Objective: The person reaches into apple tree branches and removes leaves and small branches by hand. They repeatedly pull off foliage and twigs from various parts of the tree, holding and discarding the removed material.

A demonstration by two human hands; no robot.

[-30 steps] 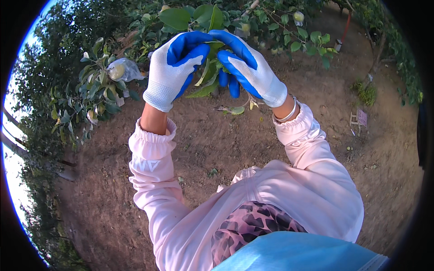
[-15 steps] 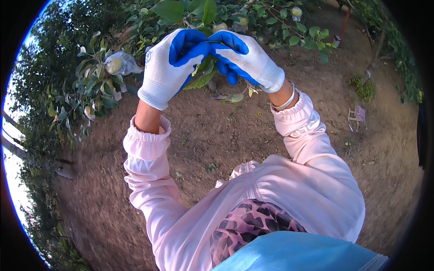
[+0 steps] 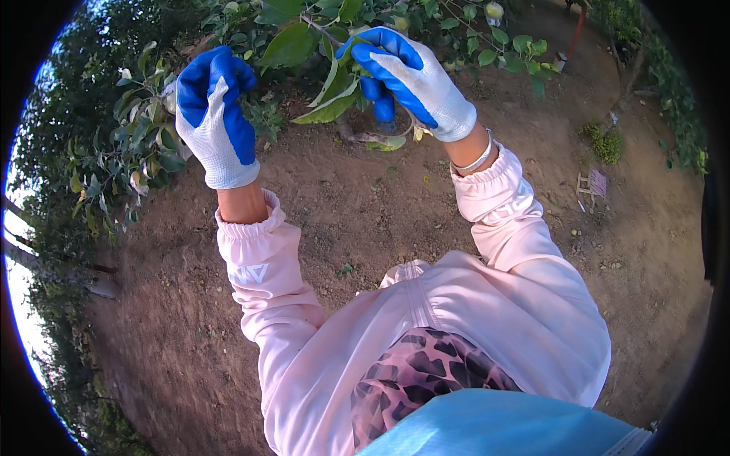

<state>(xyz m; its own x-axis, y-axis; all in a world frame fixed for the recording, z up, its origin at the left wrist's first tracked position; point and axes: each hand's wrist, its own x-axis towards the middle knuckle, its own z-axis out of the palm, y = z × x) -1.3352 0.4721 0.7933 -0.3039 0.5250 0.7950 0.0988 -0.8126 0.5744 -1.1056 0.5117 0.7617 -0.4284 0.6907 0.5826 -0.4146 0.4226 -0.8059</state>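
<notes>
Both my hands wear white knit gloves with blue palms and fingers. My right hand [image 3: 414,80] is closed at the leafy end of an apple twig [image 3: 323,32], its thumb and fingers pinching among the green leaves [image 3: 332,106] that hang beside it. To the left and apart from that twig, my left hand [image 3: 217,114] is raised with its fingers curled in. Whatever it may hold is hidden by the fingers. Just behind the left glove, a pale apple [image 3: 169,97] shows in part among the leaves.
Pale green apples [image 3: 494,11] hang on branches at the top. Dense foliage [image 3: 84,114] lines the left side. Brown soil [image 3: 380,197] lies below my arms. A small chair-like frame [image 3: 591,185] stands at the right, near a low green plant [image 3: 604,143].
My left hand has come away from my right hand and moved left, toward the hanging apple. The right hand stays at the twig, shifted slightly up.
</notes>
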